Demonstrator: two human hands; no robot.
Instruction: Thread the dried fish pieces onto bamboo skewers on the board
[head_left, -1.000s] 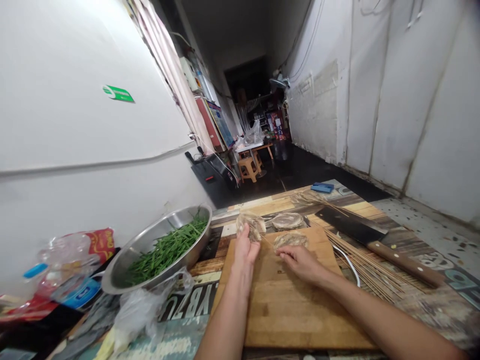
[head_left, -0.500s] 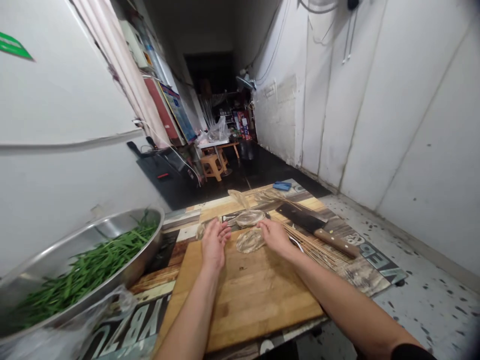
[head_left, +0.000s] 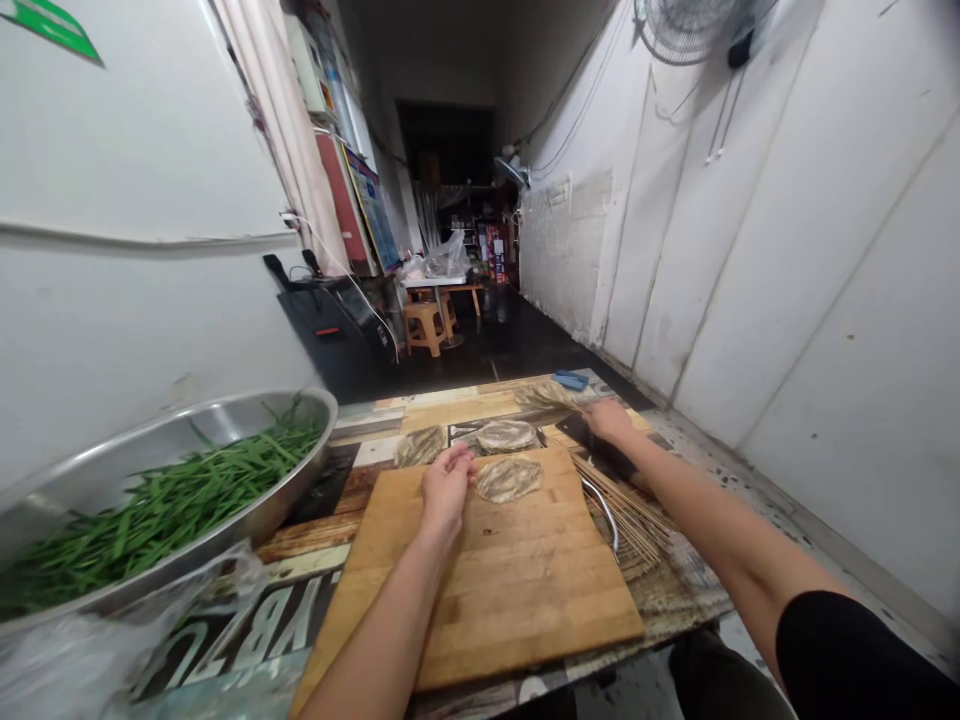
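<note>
Right hand [head_left: 609, 420]: we pinched bamboo skewers [head_left: 575, 405] | left hand [head_left: 445, 492]: fingers half-curled, grip unclear to us | mottled slices [head_left: 541, 396] seemed light, limp, tearable; sticks suited holding

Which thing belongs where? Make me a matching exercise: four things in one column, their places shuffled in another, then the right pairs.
Things
1. Green stalks
2. Right hand
3. Thin sticks
4. Left hand

Places
A. Lying in a loose bundle to the right of the cutting board
B. Over the board's far part, left of a round flat piece
C. Inside the metal basin
D. Near the blue object, with the arm stretched out

Right pairs: 1-C, 2-D, 3-A, 4-B
</note>
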